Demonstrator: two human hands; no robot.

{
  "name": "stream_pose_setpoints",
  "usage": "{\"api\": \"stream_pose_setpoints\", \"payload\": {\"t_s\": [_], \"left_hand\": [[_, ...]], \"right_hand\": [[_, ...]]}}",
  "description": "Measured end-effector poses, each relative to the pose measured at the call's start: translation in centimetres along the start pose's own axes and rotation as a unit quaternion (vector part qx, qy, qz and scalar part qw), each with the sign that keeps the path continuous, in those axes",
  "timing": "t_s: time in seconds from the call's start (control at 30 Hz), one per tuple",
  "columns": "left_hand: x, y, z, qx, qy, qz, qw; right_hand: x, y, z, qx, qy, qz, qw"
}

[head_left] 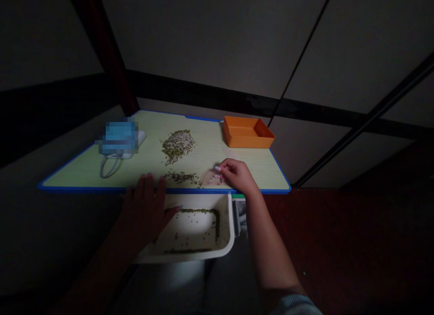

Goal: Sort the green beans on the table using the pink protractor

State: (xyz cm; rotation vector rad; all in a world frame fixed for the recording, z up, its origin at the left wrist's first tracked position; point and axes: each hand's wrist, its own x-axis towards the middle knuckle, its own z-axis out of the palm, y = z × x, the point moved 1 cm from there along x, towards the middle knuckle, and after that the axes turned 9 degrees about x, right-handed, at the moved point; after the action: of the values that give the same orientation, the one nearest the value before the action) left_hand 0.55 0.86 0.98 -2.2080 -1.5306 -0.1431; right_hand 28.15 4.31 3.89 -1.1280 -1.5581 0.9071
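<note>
My left hand lies with fingers stretched out over the front edge of the table, its thumb above a white plastic bin. Small green beans are scattered just beyond its fingertips. Farther back is a pile of green beans mixed with white grains. My right hand is closed in a pinch low over the tabletop, beside a faded pinkish printed picture. What its fingertips hold, if anything, is too small to make out. More green beans line the bin's floor edges.
An orange open box stands at the back right of the table. At the left sits a blurred blue object with a grey loop. The table has a blue rim, and cabinet panels rise behind it.
</note>
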Motion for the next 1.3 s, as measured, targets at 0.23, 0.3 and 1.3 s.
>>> {"api": "stream_pose_setpoints", "payload": {"t_s": [0.23,0.3,1.3], "left_hand": [[-0.05,-0.11,0.50,-0.025,0.024,0.000,0.999],[-0.03,-0.12,0.48,-0.027,0.026,0.002,0.999],[0.03,0.02,0.24,-0.001,0.018,0.001,1.000]], "right_hand": [[0.09,0.31,-0.12,-0.048,0.030,-0.003,0.998],[0.21,0.36,-0.13,-0.062,0.038,-0.006,0.997],[0.22,-0.17,0.03,0.020,-0.013,0.009,1.000]]}}
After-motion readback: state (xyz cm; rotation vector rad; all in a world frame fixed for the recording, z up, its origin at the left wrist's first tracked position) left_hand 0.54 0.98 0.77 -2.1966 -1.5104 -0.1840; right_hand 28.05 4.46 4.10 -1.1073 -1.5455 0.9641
